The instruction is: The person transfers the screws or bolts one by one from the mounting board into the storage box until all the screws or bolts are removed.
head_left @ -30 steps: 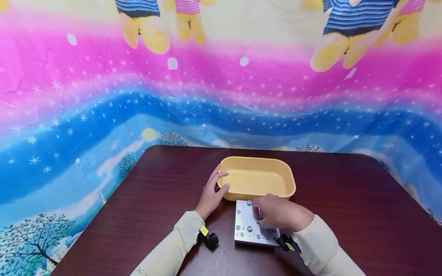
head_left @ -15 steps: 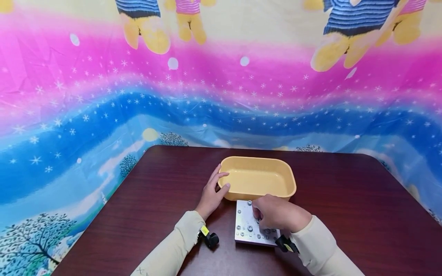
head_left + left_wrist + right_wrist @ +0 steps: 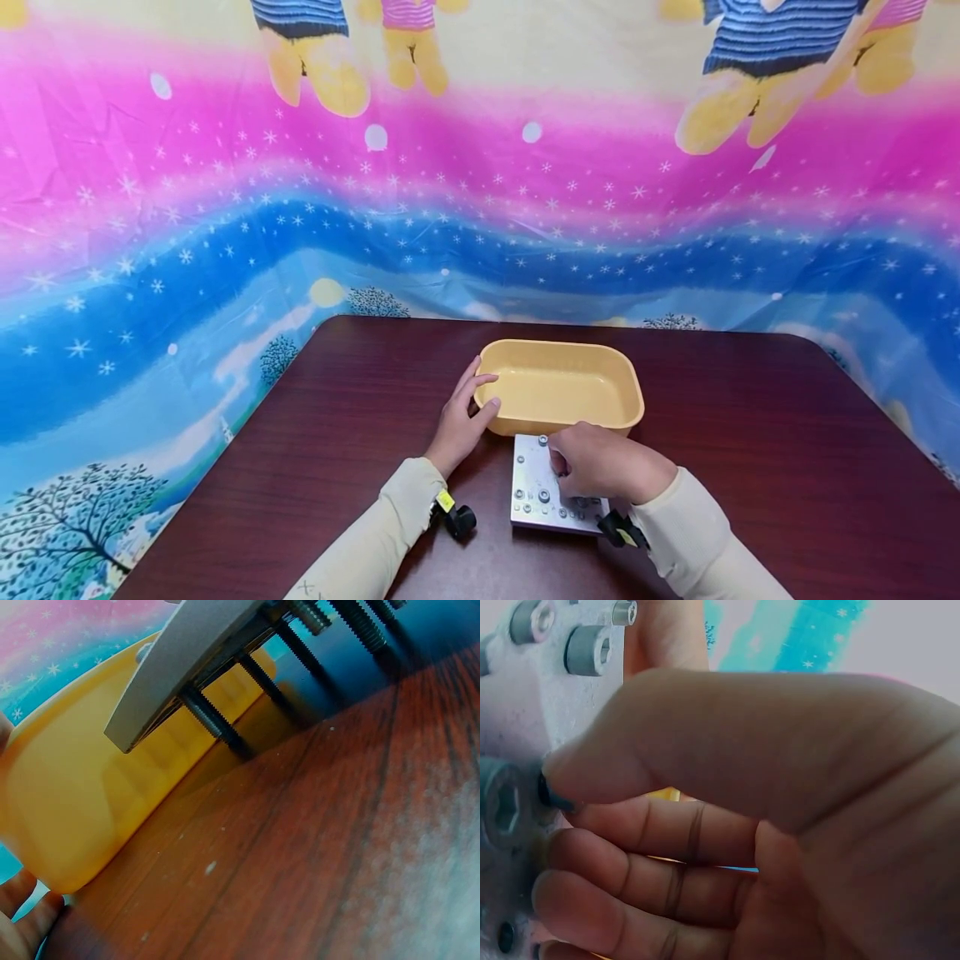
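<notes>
A silver metal plate (image 3: pixel 531 477) with several hex socket screws (image 3: pixel 543 496) lies in front of the yellow tub (image 3: pixel 558 397). My right hand (image 3: pixel 611 462) is over the plate's right half. Its thumb (image 3: pixel 607 761) and index finger pinch a small dark screw (image 3: pixel 555 796) at the plate's face; most of the screw is hidden. My left hand (image 3: pixel 459 417) rests on the tub's left end, fingers spread and relaxed over the rim. In the left wrist view, threaded screw shanks (image 3: pixel 210 720) stick out beneath the plate.
The dark red wooden table (image 3: pixel 375 392) runs back to a printed cloth (image 3: pixel 450 192). The tub stands directly behind the plate, close to its back edge. A small black camera (image 3: pixel 459 522) is strapped to each wrist.
The fingers of my right hand have shifted slightly at the same spot, hiding a screw head that showed beside the fingertips. My left hand, the tub and the plate stay put.
</notes>
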Available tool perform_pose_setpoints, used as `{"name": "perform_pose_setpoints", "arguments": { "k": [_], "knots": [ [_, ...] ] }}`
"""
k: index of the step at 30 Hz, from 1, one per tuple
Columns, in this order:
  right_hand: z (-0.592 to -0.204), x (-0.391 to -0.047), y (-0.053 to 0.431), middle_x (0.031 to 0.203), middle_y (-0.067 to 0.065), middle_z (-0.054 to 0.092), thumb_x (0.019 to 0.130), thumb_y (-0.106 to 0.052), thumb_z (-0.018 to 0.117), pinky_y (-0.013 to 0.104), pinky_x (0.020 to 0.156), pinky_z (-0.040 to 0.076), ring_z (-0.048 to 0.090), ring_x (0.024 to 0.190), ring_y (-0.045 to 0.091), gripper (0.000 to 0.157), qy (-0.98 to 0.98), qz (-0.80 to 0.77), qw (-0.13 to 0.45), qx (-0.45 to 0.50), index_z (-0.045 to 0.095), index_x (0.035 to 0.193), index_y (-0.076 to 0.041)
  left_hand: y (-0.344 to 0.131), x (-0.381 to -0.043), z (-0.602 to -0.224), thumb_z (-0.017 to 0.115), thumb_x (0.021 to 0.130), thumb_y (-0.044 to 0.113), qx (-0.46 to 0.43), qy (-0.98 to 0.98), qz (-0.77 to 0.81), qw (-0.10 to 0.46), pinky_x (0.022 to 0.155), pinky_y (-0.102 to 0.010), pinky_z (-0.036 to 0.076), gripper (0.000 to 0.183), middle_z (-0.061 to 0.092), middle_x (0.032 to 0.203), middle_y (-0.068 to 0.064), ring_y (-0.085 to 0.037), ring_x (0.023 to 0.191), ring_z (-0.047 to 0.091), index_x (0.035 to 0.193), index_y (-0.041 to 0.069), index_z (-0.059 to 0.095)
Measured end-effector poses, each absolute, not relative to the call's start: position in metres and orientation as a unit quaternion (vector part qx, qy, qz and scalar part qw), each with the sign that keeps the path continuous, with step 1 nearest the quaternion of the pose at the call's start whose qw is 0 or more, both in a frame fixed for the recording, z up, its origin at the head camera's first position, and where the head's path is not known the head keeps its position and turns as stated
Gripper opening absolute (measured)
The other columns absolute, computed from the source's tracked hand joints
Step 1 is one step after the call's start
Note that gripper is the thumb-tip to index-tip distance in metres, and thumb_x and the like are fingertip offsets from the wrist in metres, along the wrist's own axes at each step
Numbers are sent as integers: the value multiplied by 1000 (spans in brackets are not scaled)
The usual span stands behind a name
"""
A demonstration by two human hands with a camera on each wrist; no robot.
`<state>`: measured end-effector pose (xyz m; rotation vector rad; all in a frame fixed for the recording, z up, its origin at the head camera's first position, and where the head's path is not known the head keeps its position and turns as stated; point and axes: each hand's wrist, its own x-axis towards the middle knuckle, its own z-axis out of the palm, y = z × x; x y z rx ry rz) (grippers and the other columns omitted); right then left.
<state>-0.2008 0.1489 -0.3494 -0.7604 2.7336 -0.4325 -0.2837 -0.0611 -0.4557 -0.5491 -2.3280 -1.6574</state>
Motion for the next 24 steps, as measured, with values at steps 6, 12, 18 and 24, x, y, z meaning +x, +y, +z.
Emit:
{"name": "perform_pose_setpoints", "arguments": {
  "k": [6, 12, 18, 24],
  "knots": [
    [-349, -200, 148, 60, -6, 48, 77, -12, 73, 24, 49, 37, 46, 53, 9, 21, 945, -153, 143, -251, 53, 70, -15, -60, -266, -432, 60, 94, 11, -192, -790, -572, 111, 103, -52, 38, 35, 24, 158, -11, -30, 143, 26, 128, 5, 57],
    [-348, -198, 148, 56, -6, 41, 78, -12, 70, 24, 48, 34, 40, 49, 7, 23, 946, -156, 142, -247, 50, 69, -14, -60, -258, -422, 59, 94, 10, -195, -790, -571, 113, 103, -52, 38, 34, 25, 157, -14, -32, 142, 27, 128, 7, 57],
    [-348, -198, 149, 54, -7, 35, 77, -10, 68, 23, 47, 30, 34, 47, 7, 15, 941, -168, 125, -265, 54, 79, -12, -59, -259, -424, 59, 94, 11, -193, -789, -572, 114, 104, -51, 37, 34, 25, 157, -11, -30, 142, 26, 128, 7, 57],
    [-349, -198, 150, 54, -8, 36, 77, -10, 67, 23, 46, 30, 33, 46, 6, 13, 938, -181, 122, -269, 56, 82, -11, -60, -260, -426, 59, 94, 11, -194, -790, -570, 113, 103, -52, 38, 35, 25, 157, -13, -32, 142, 26, 129, 6, 57]
  ]
}}
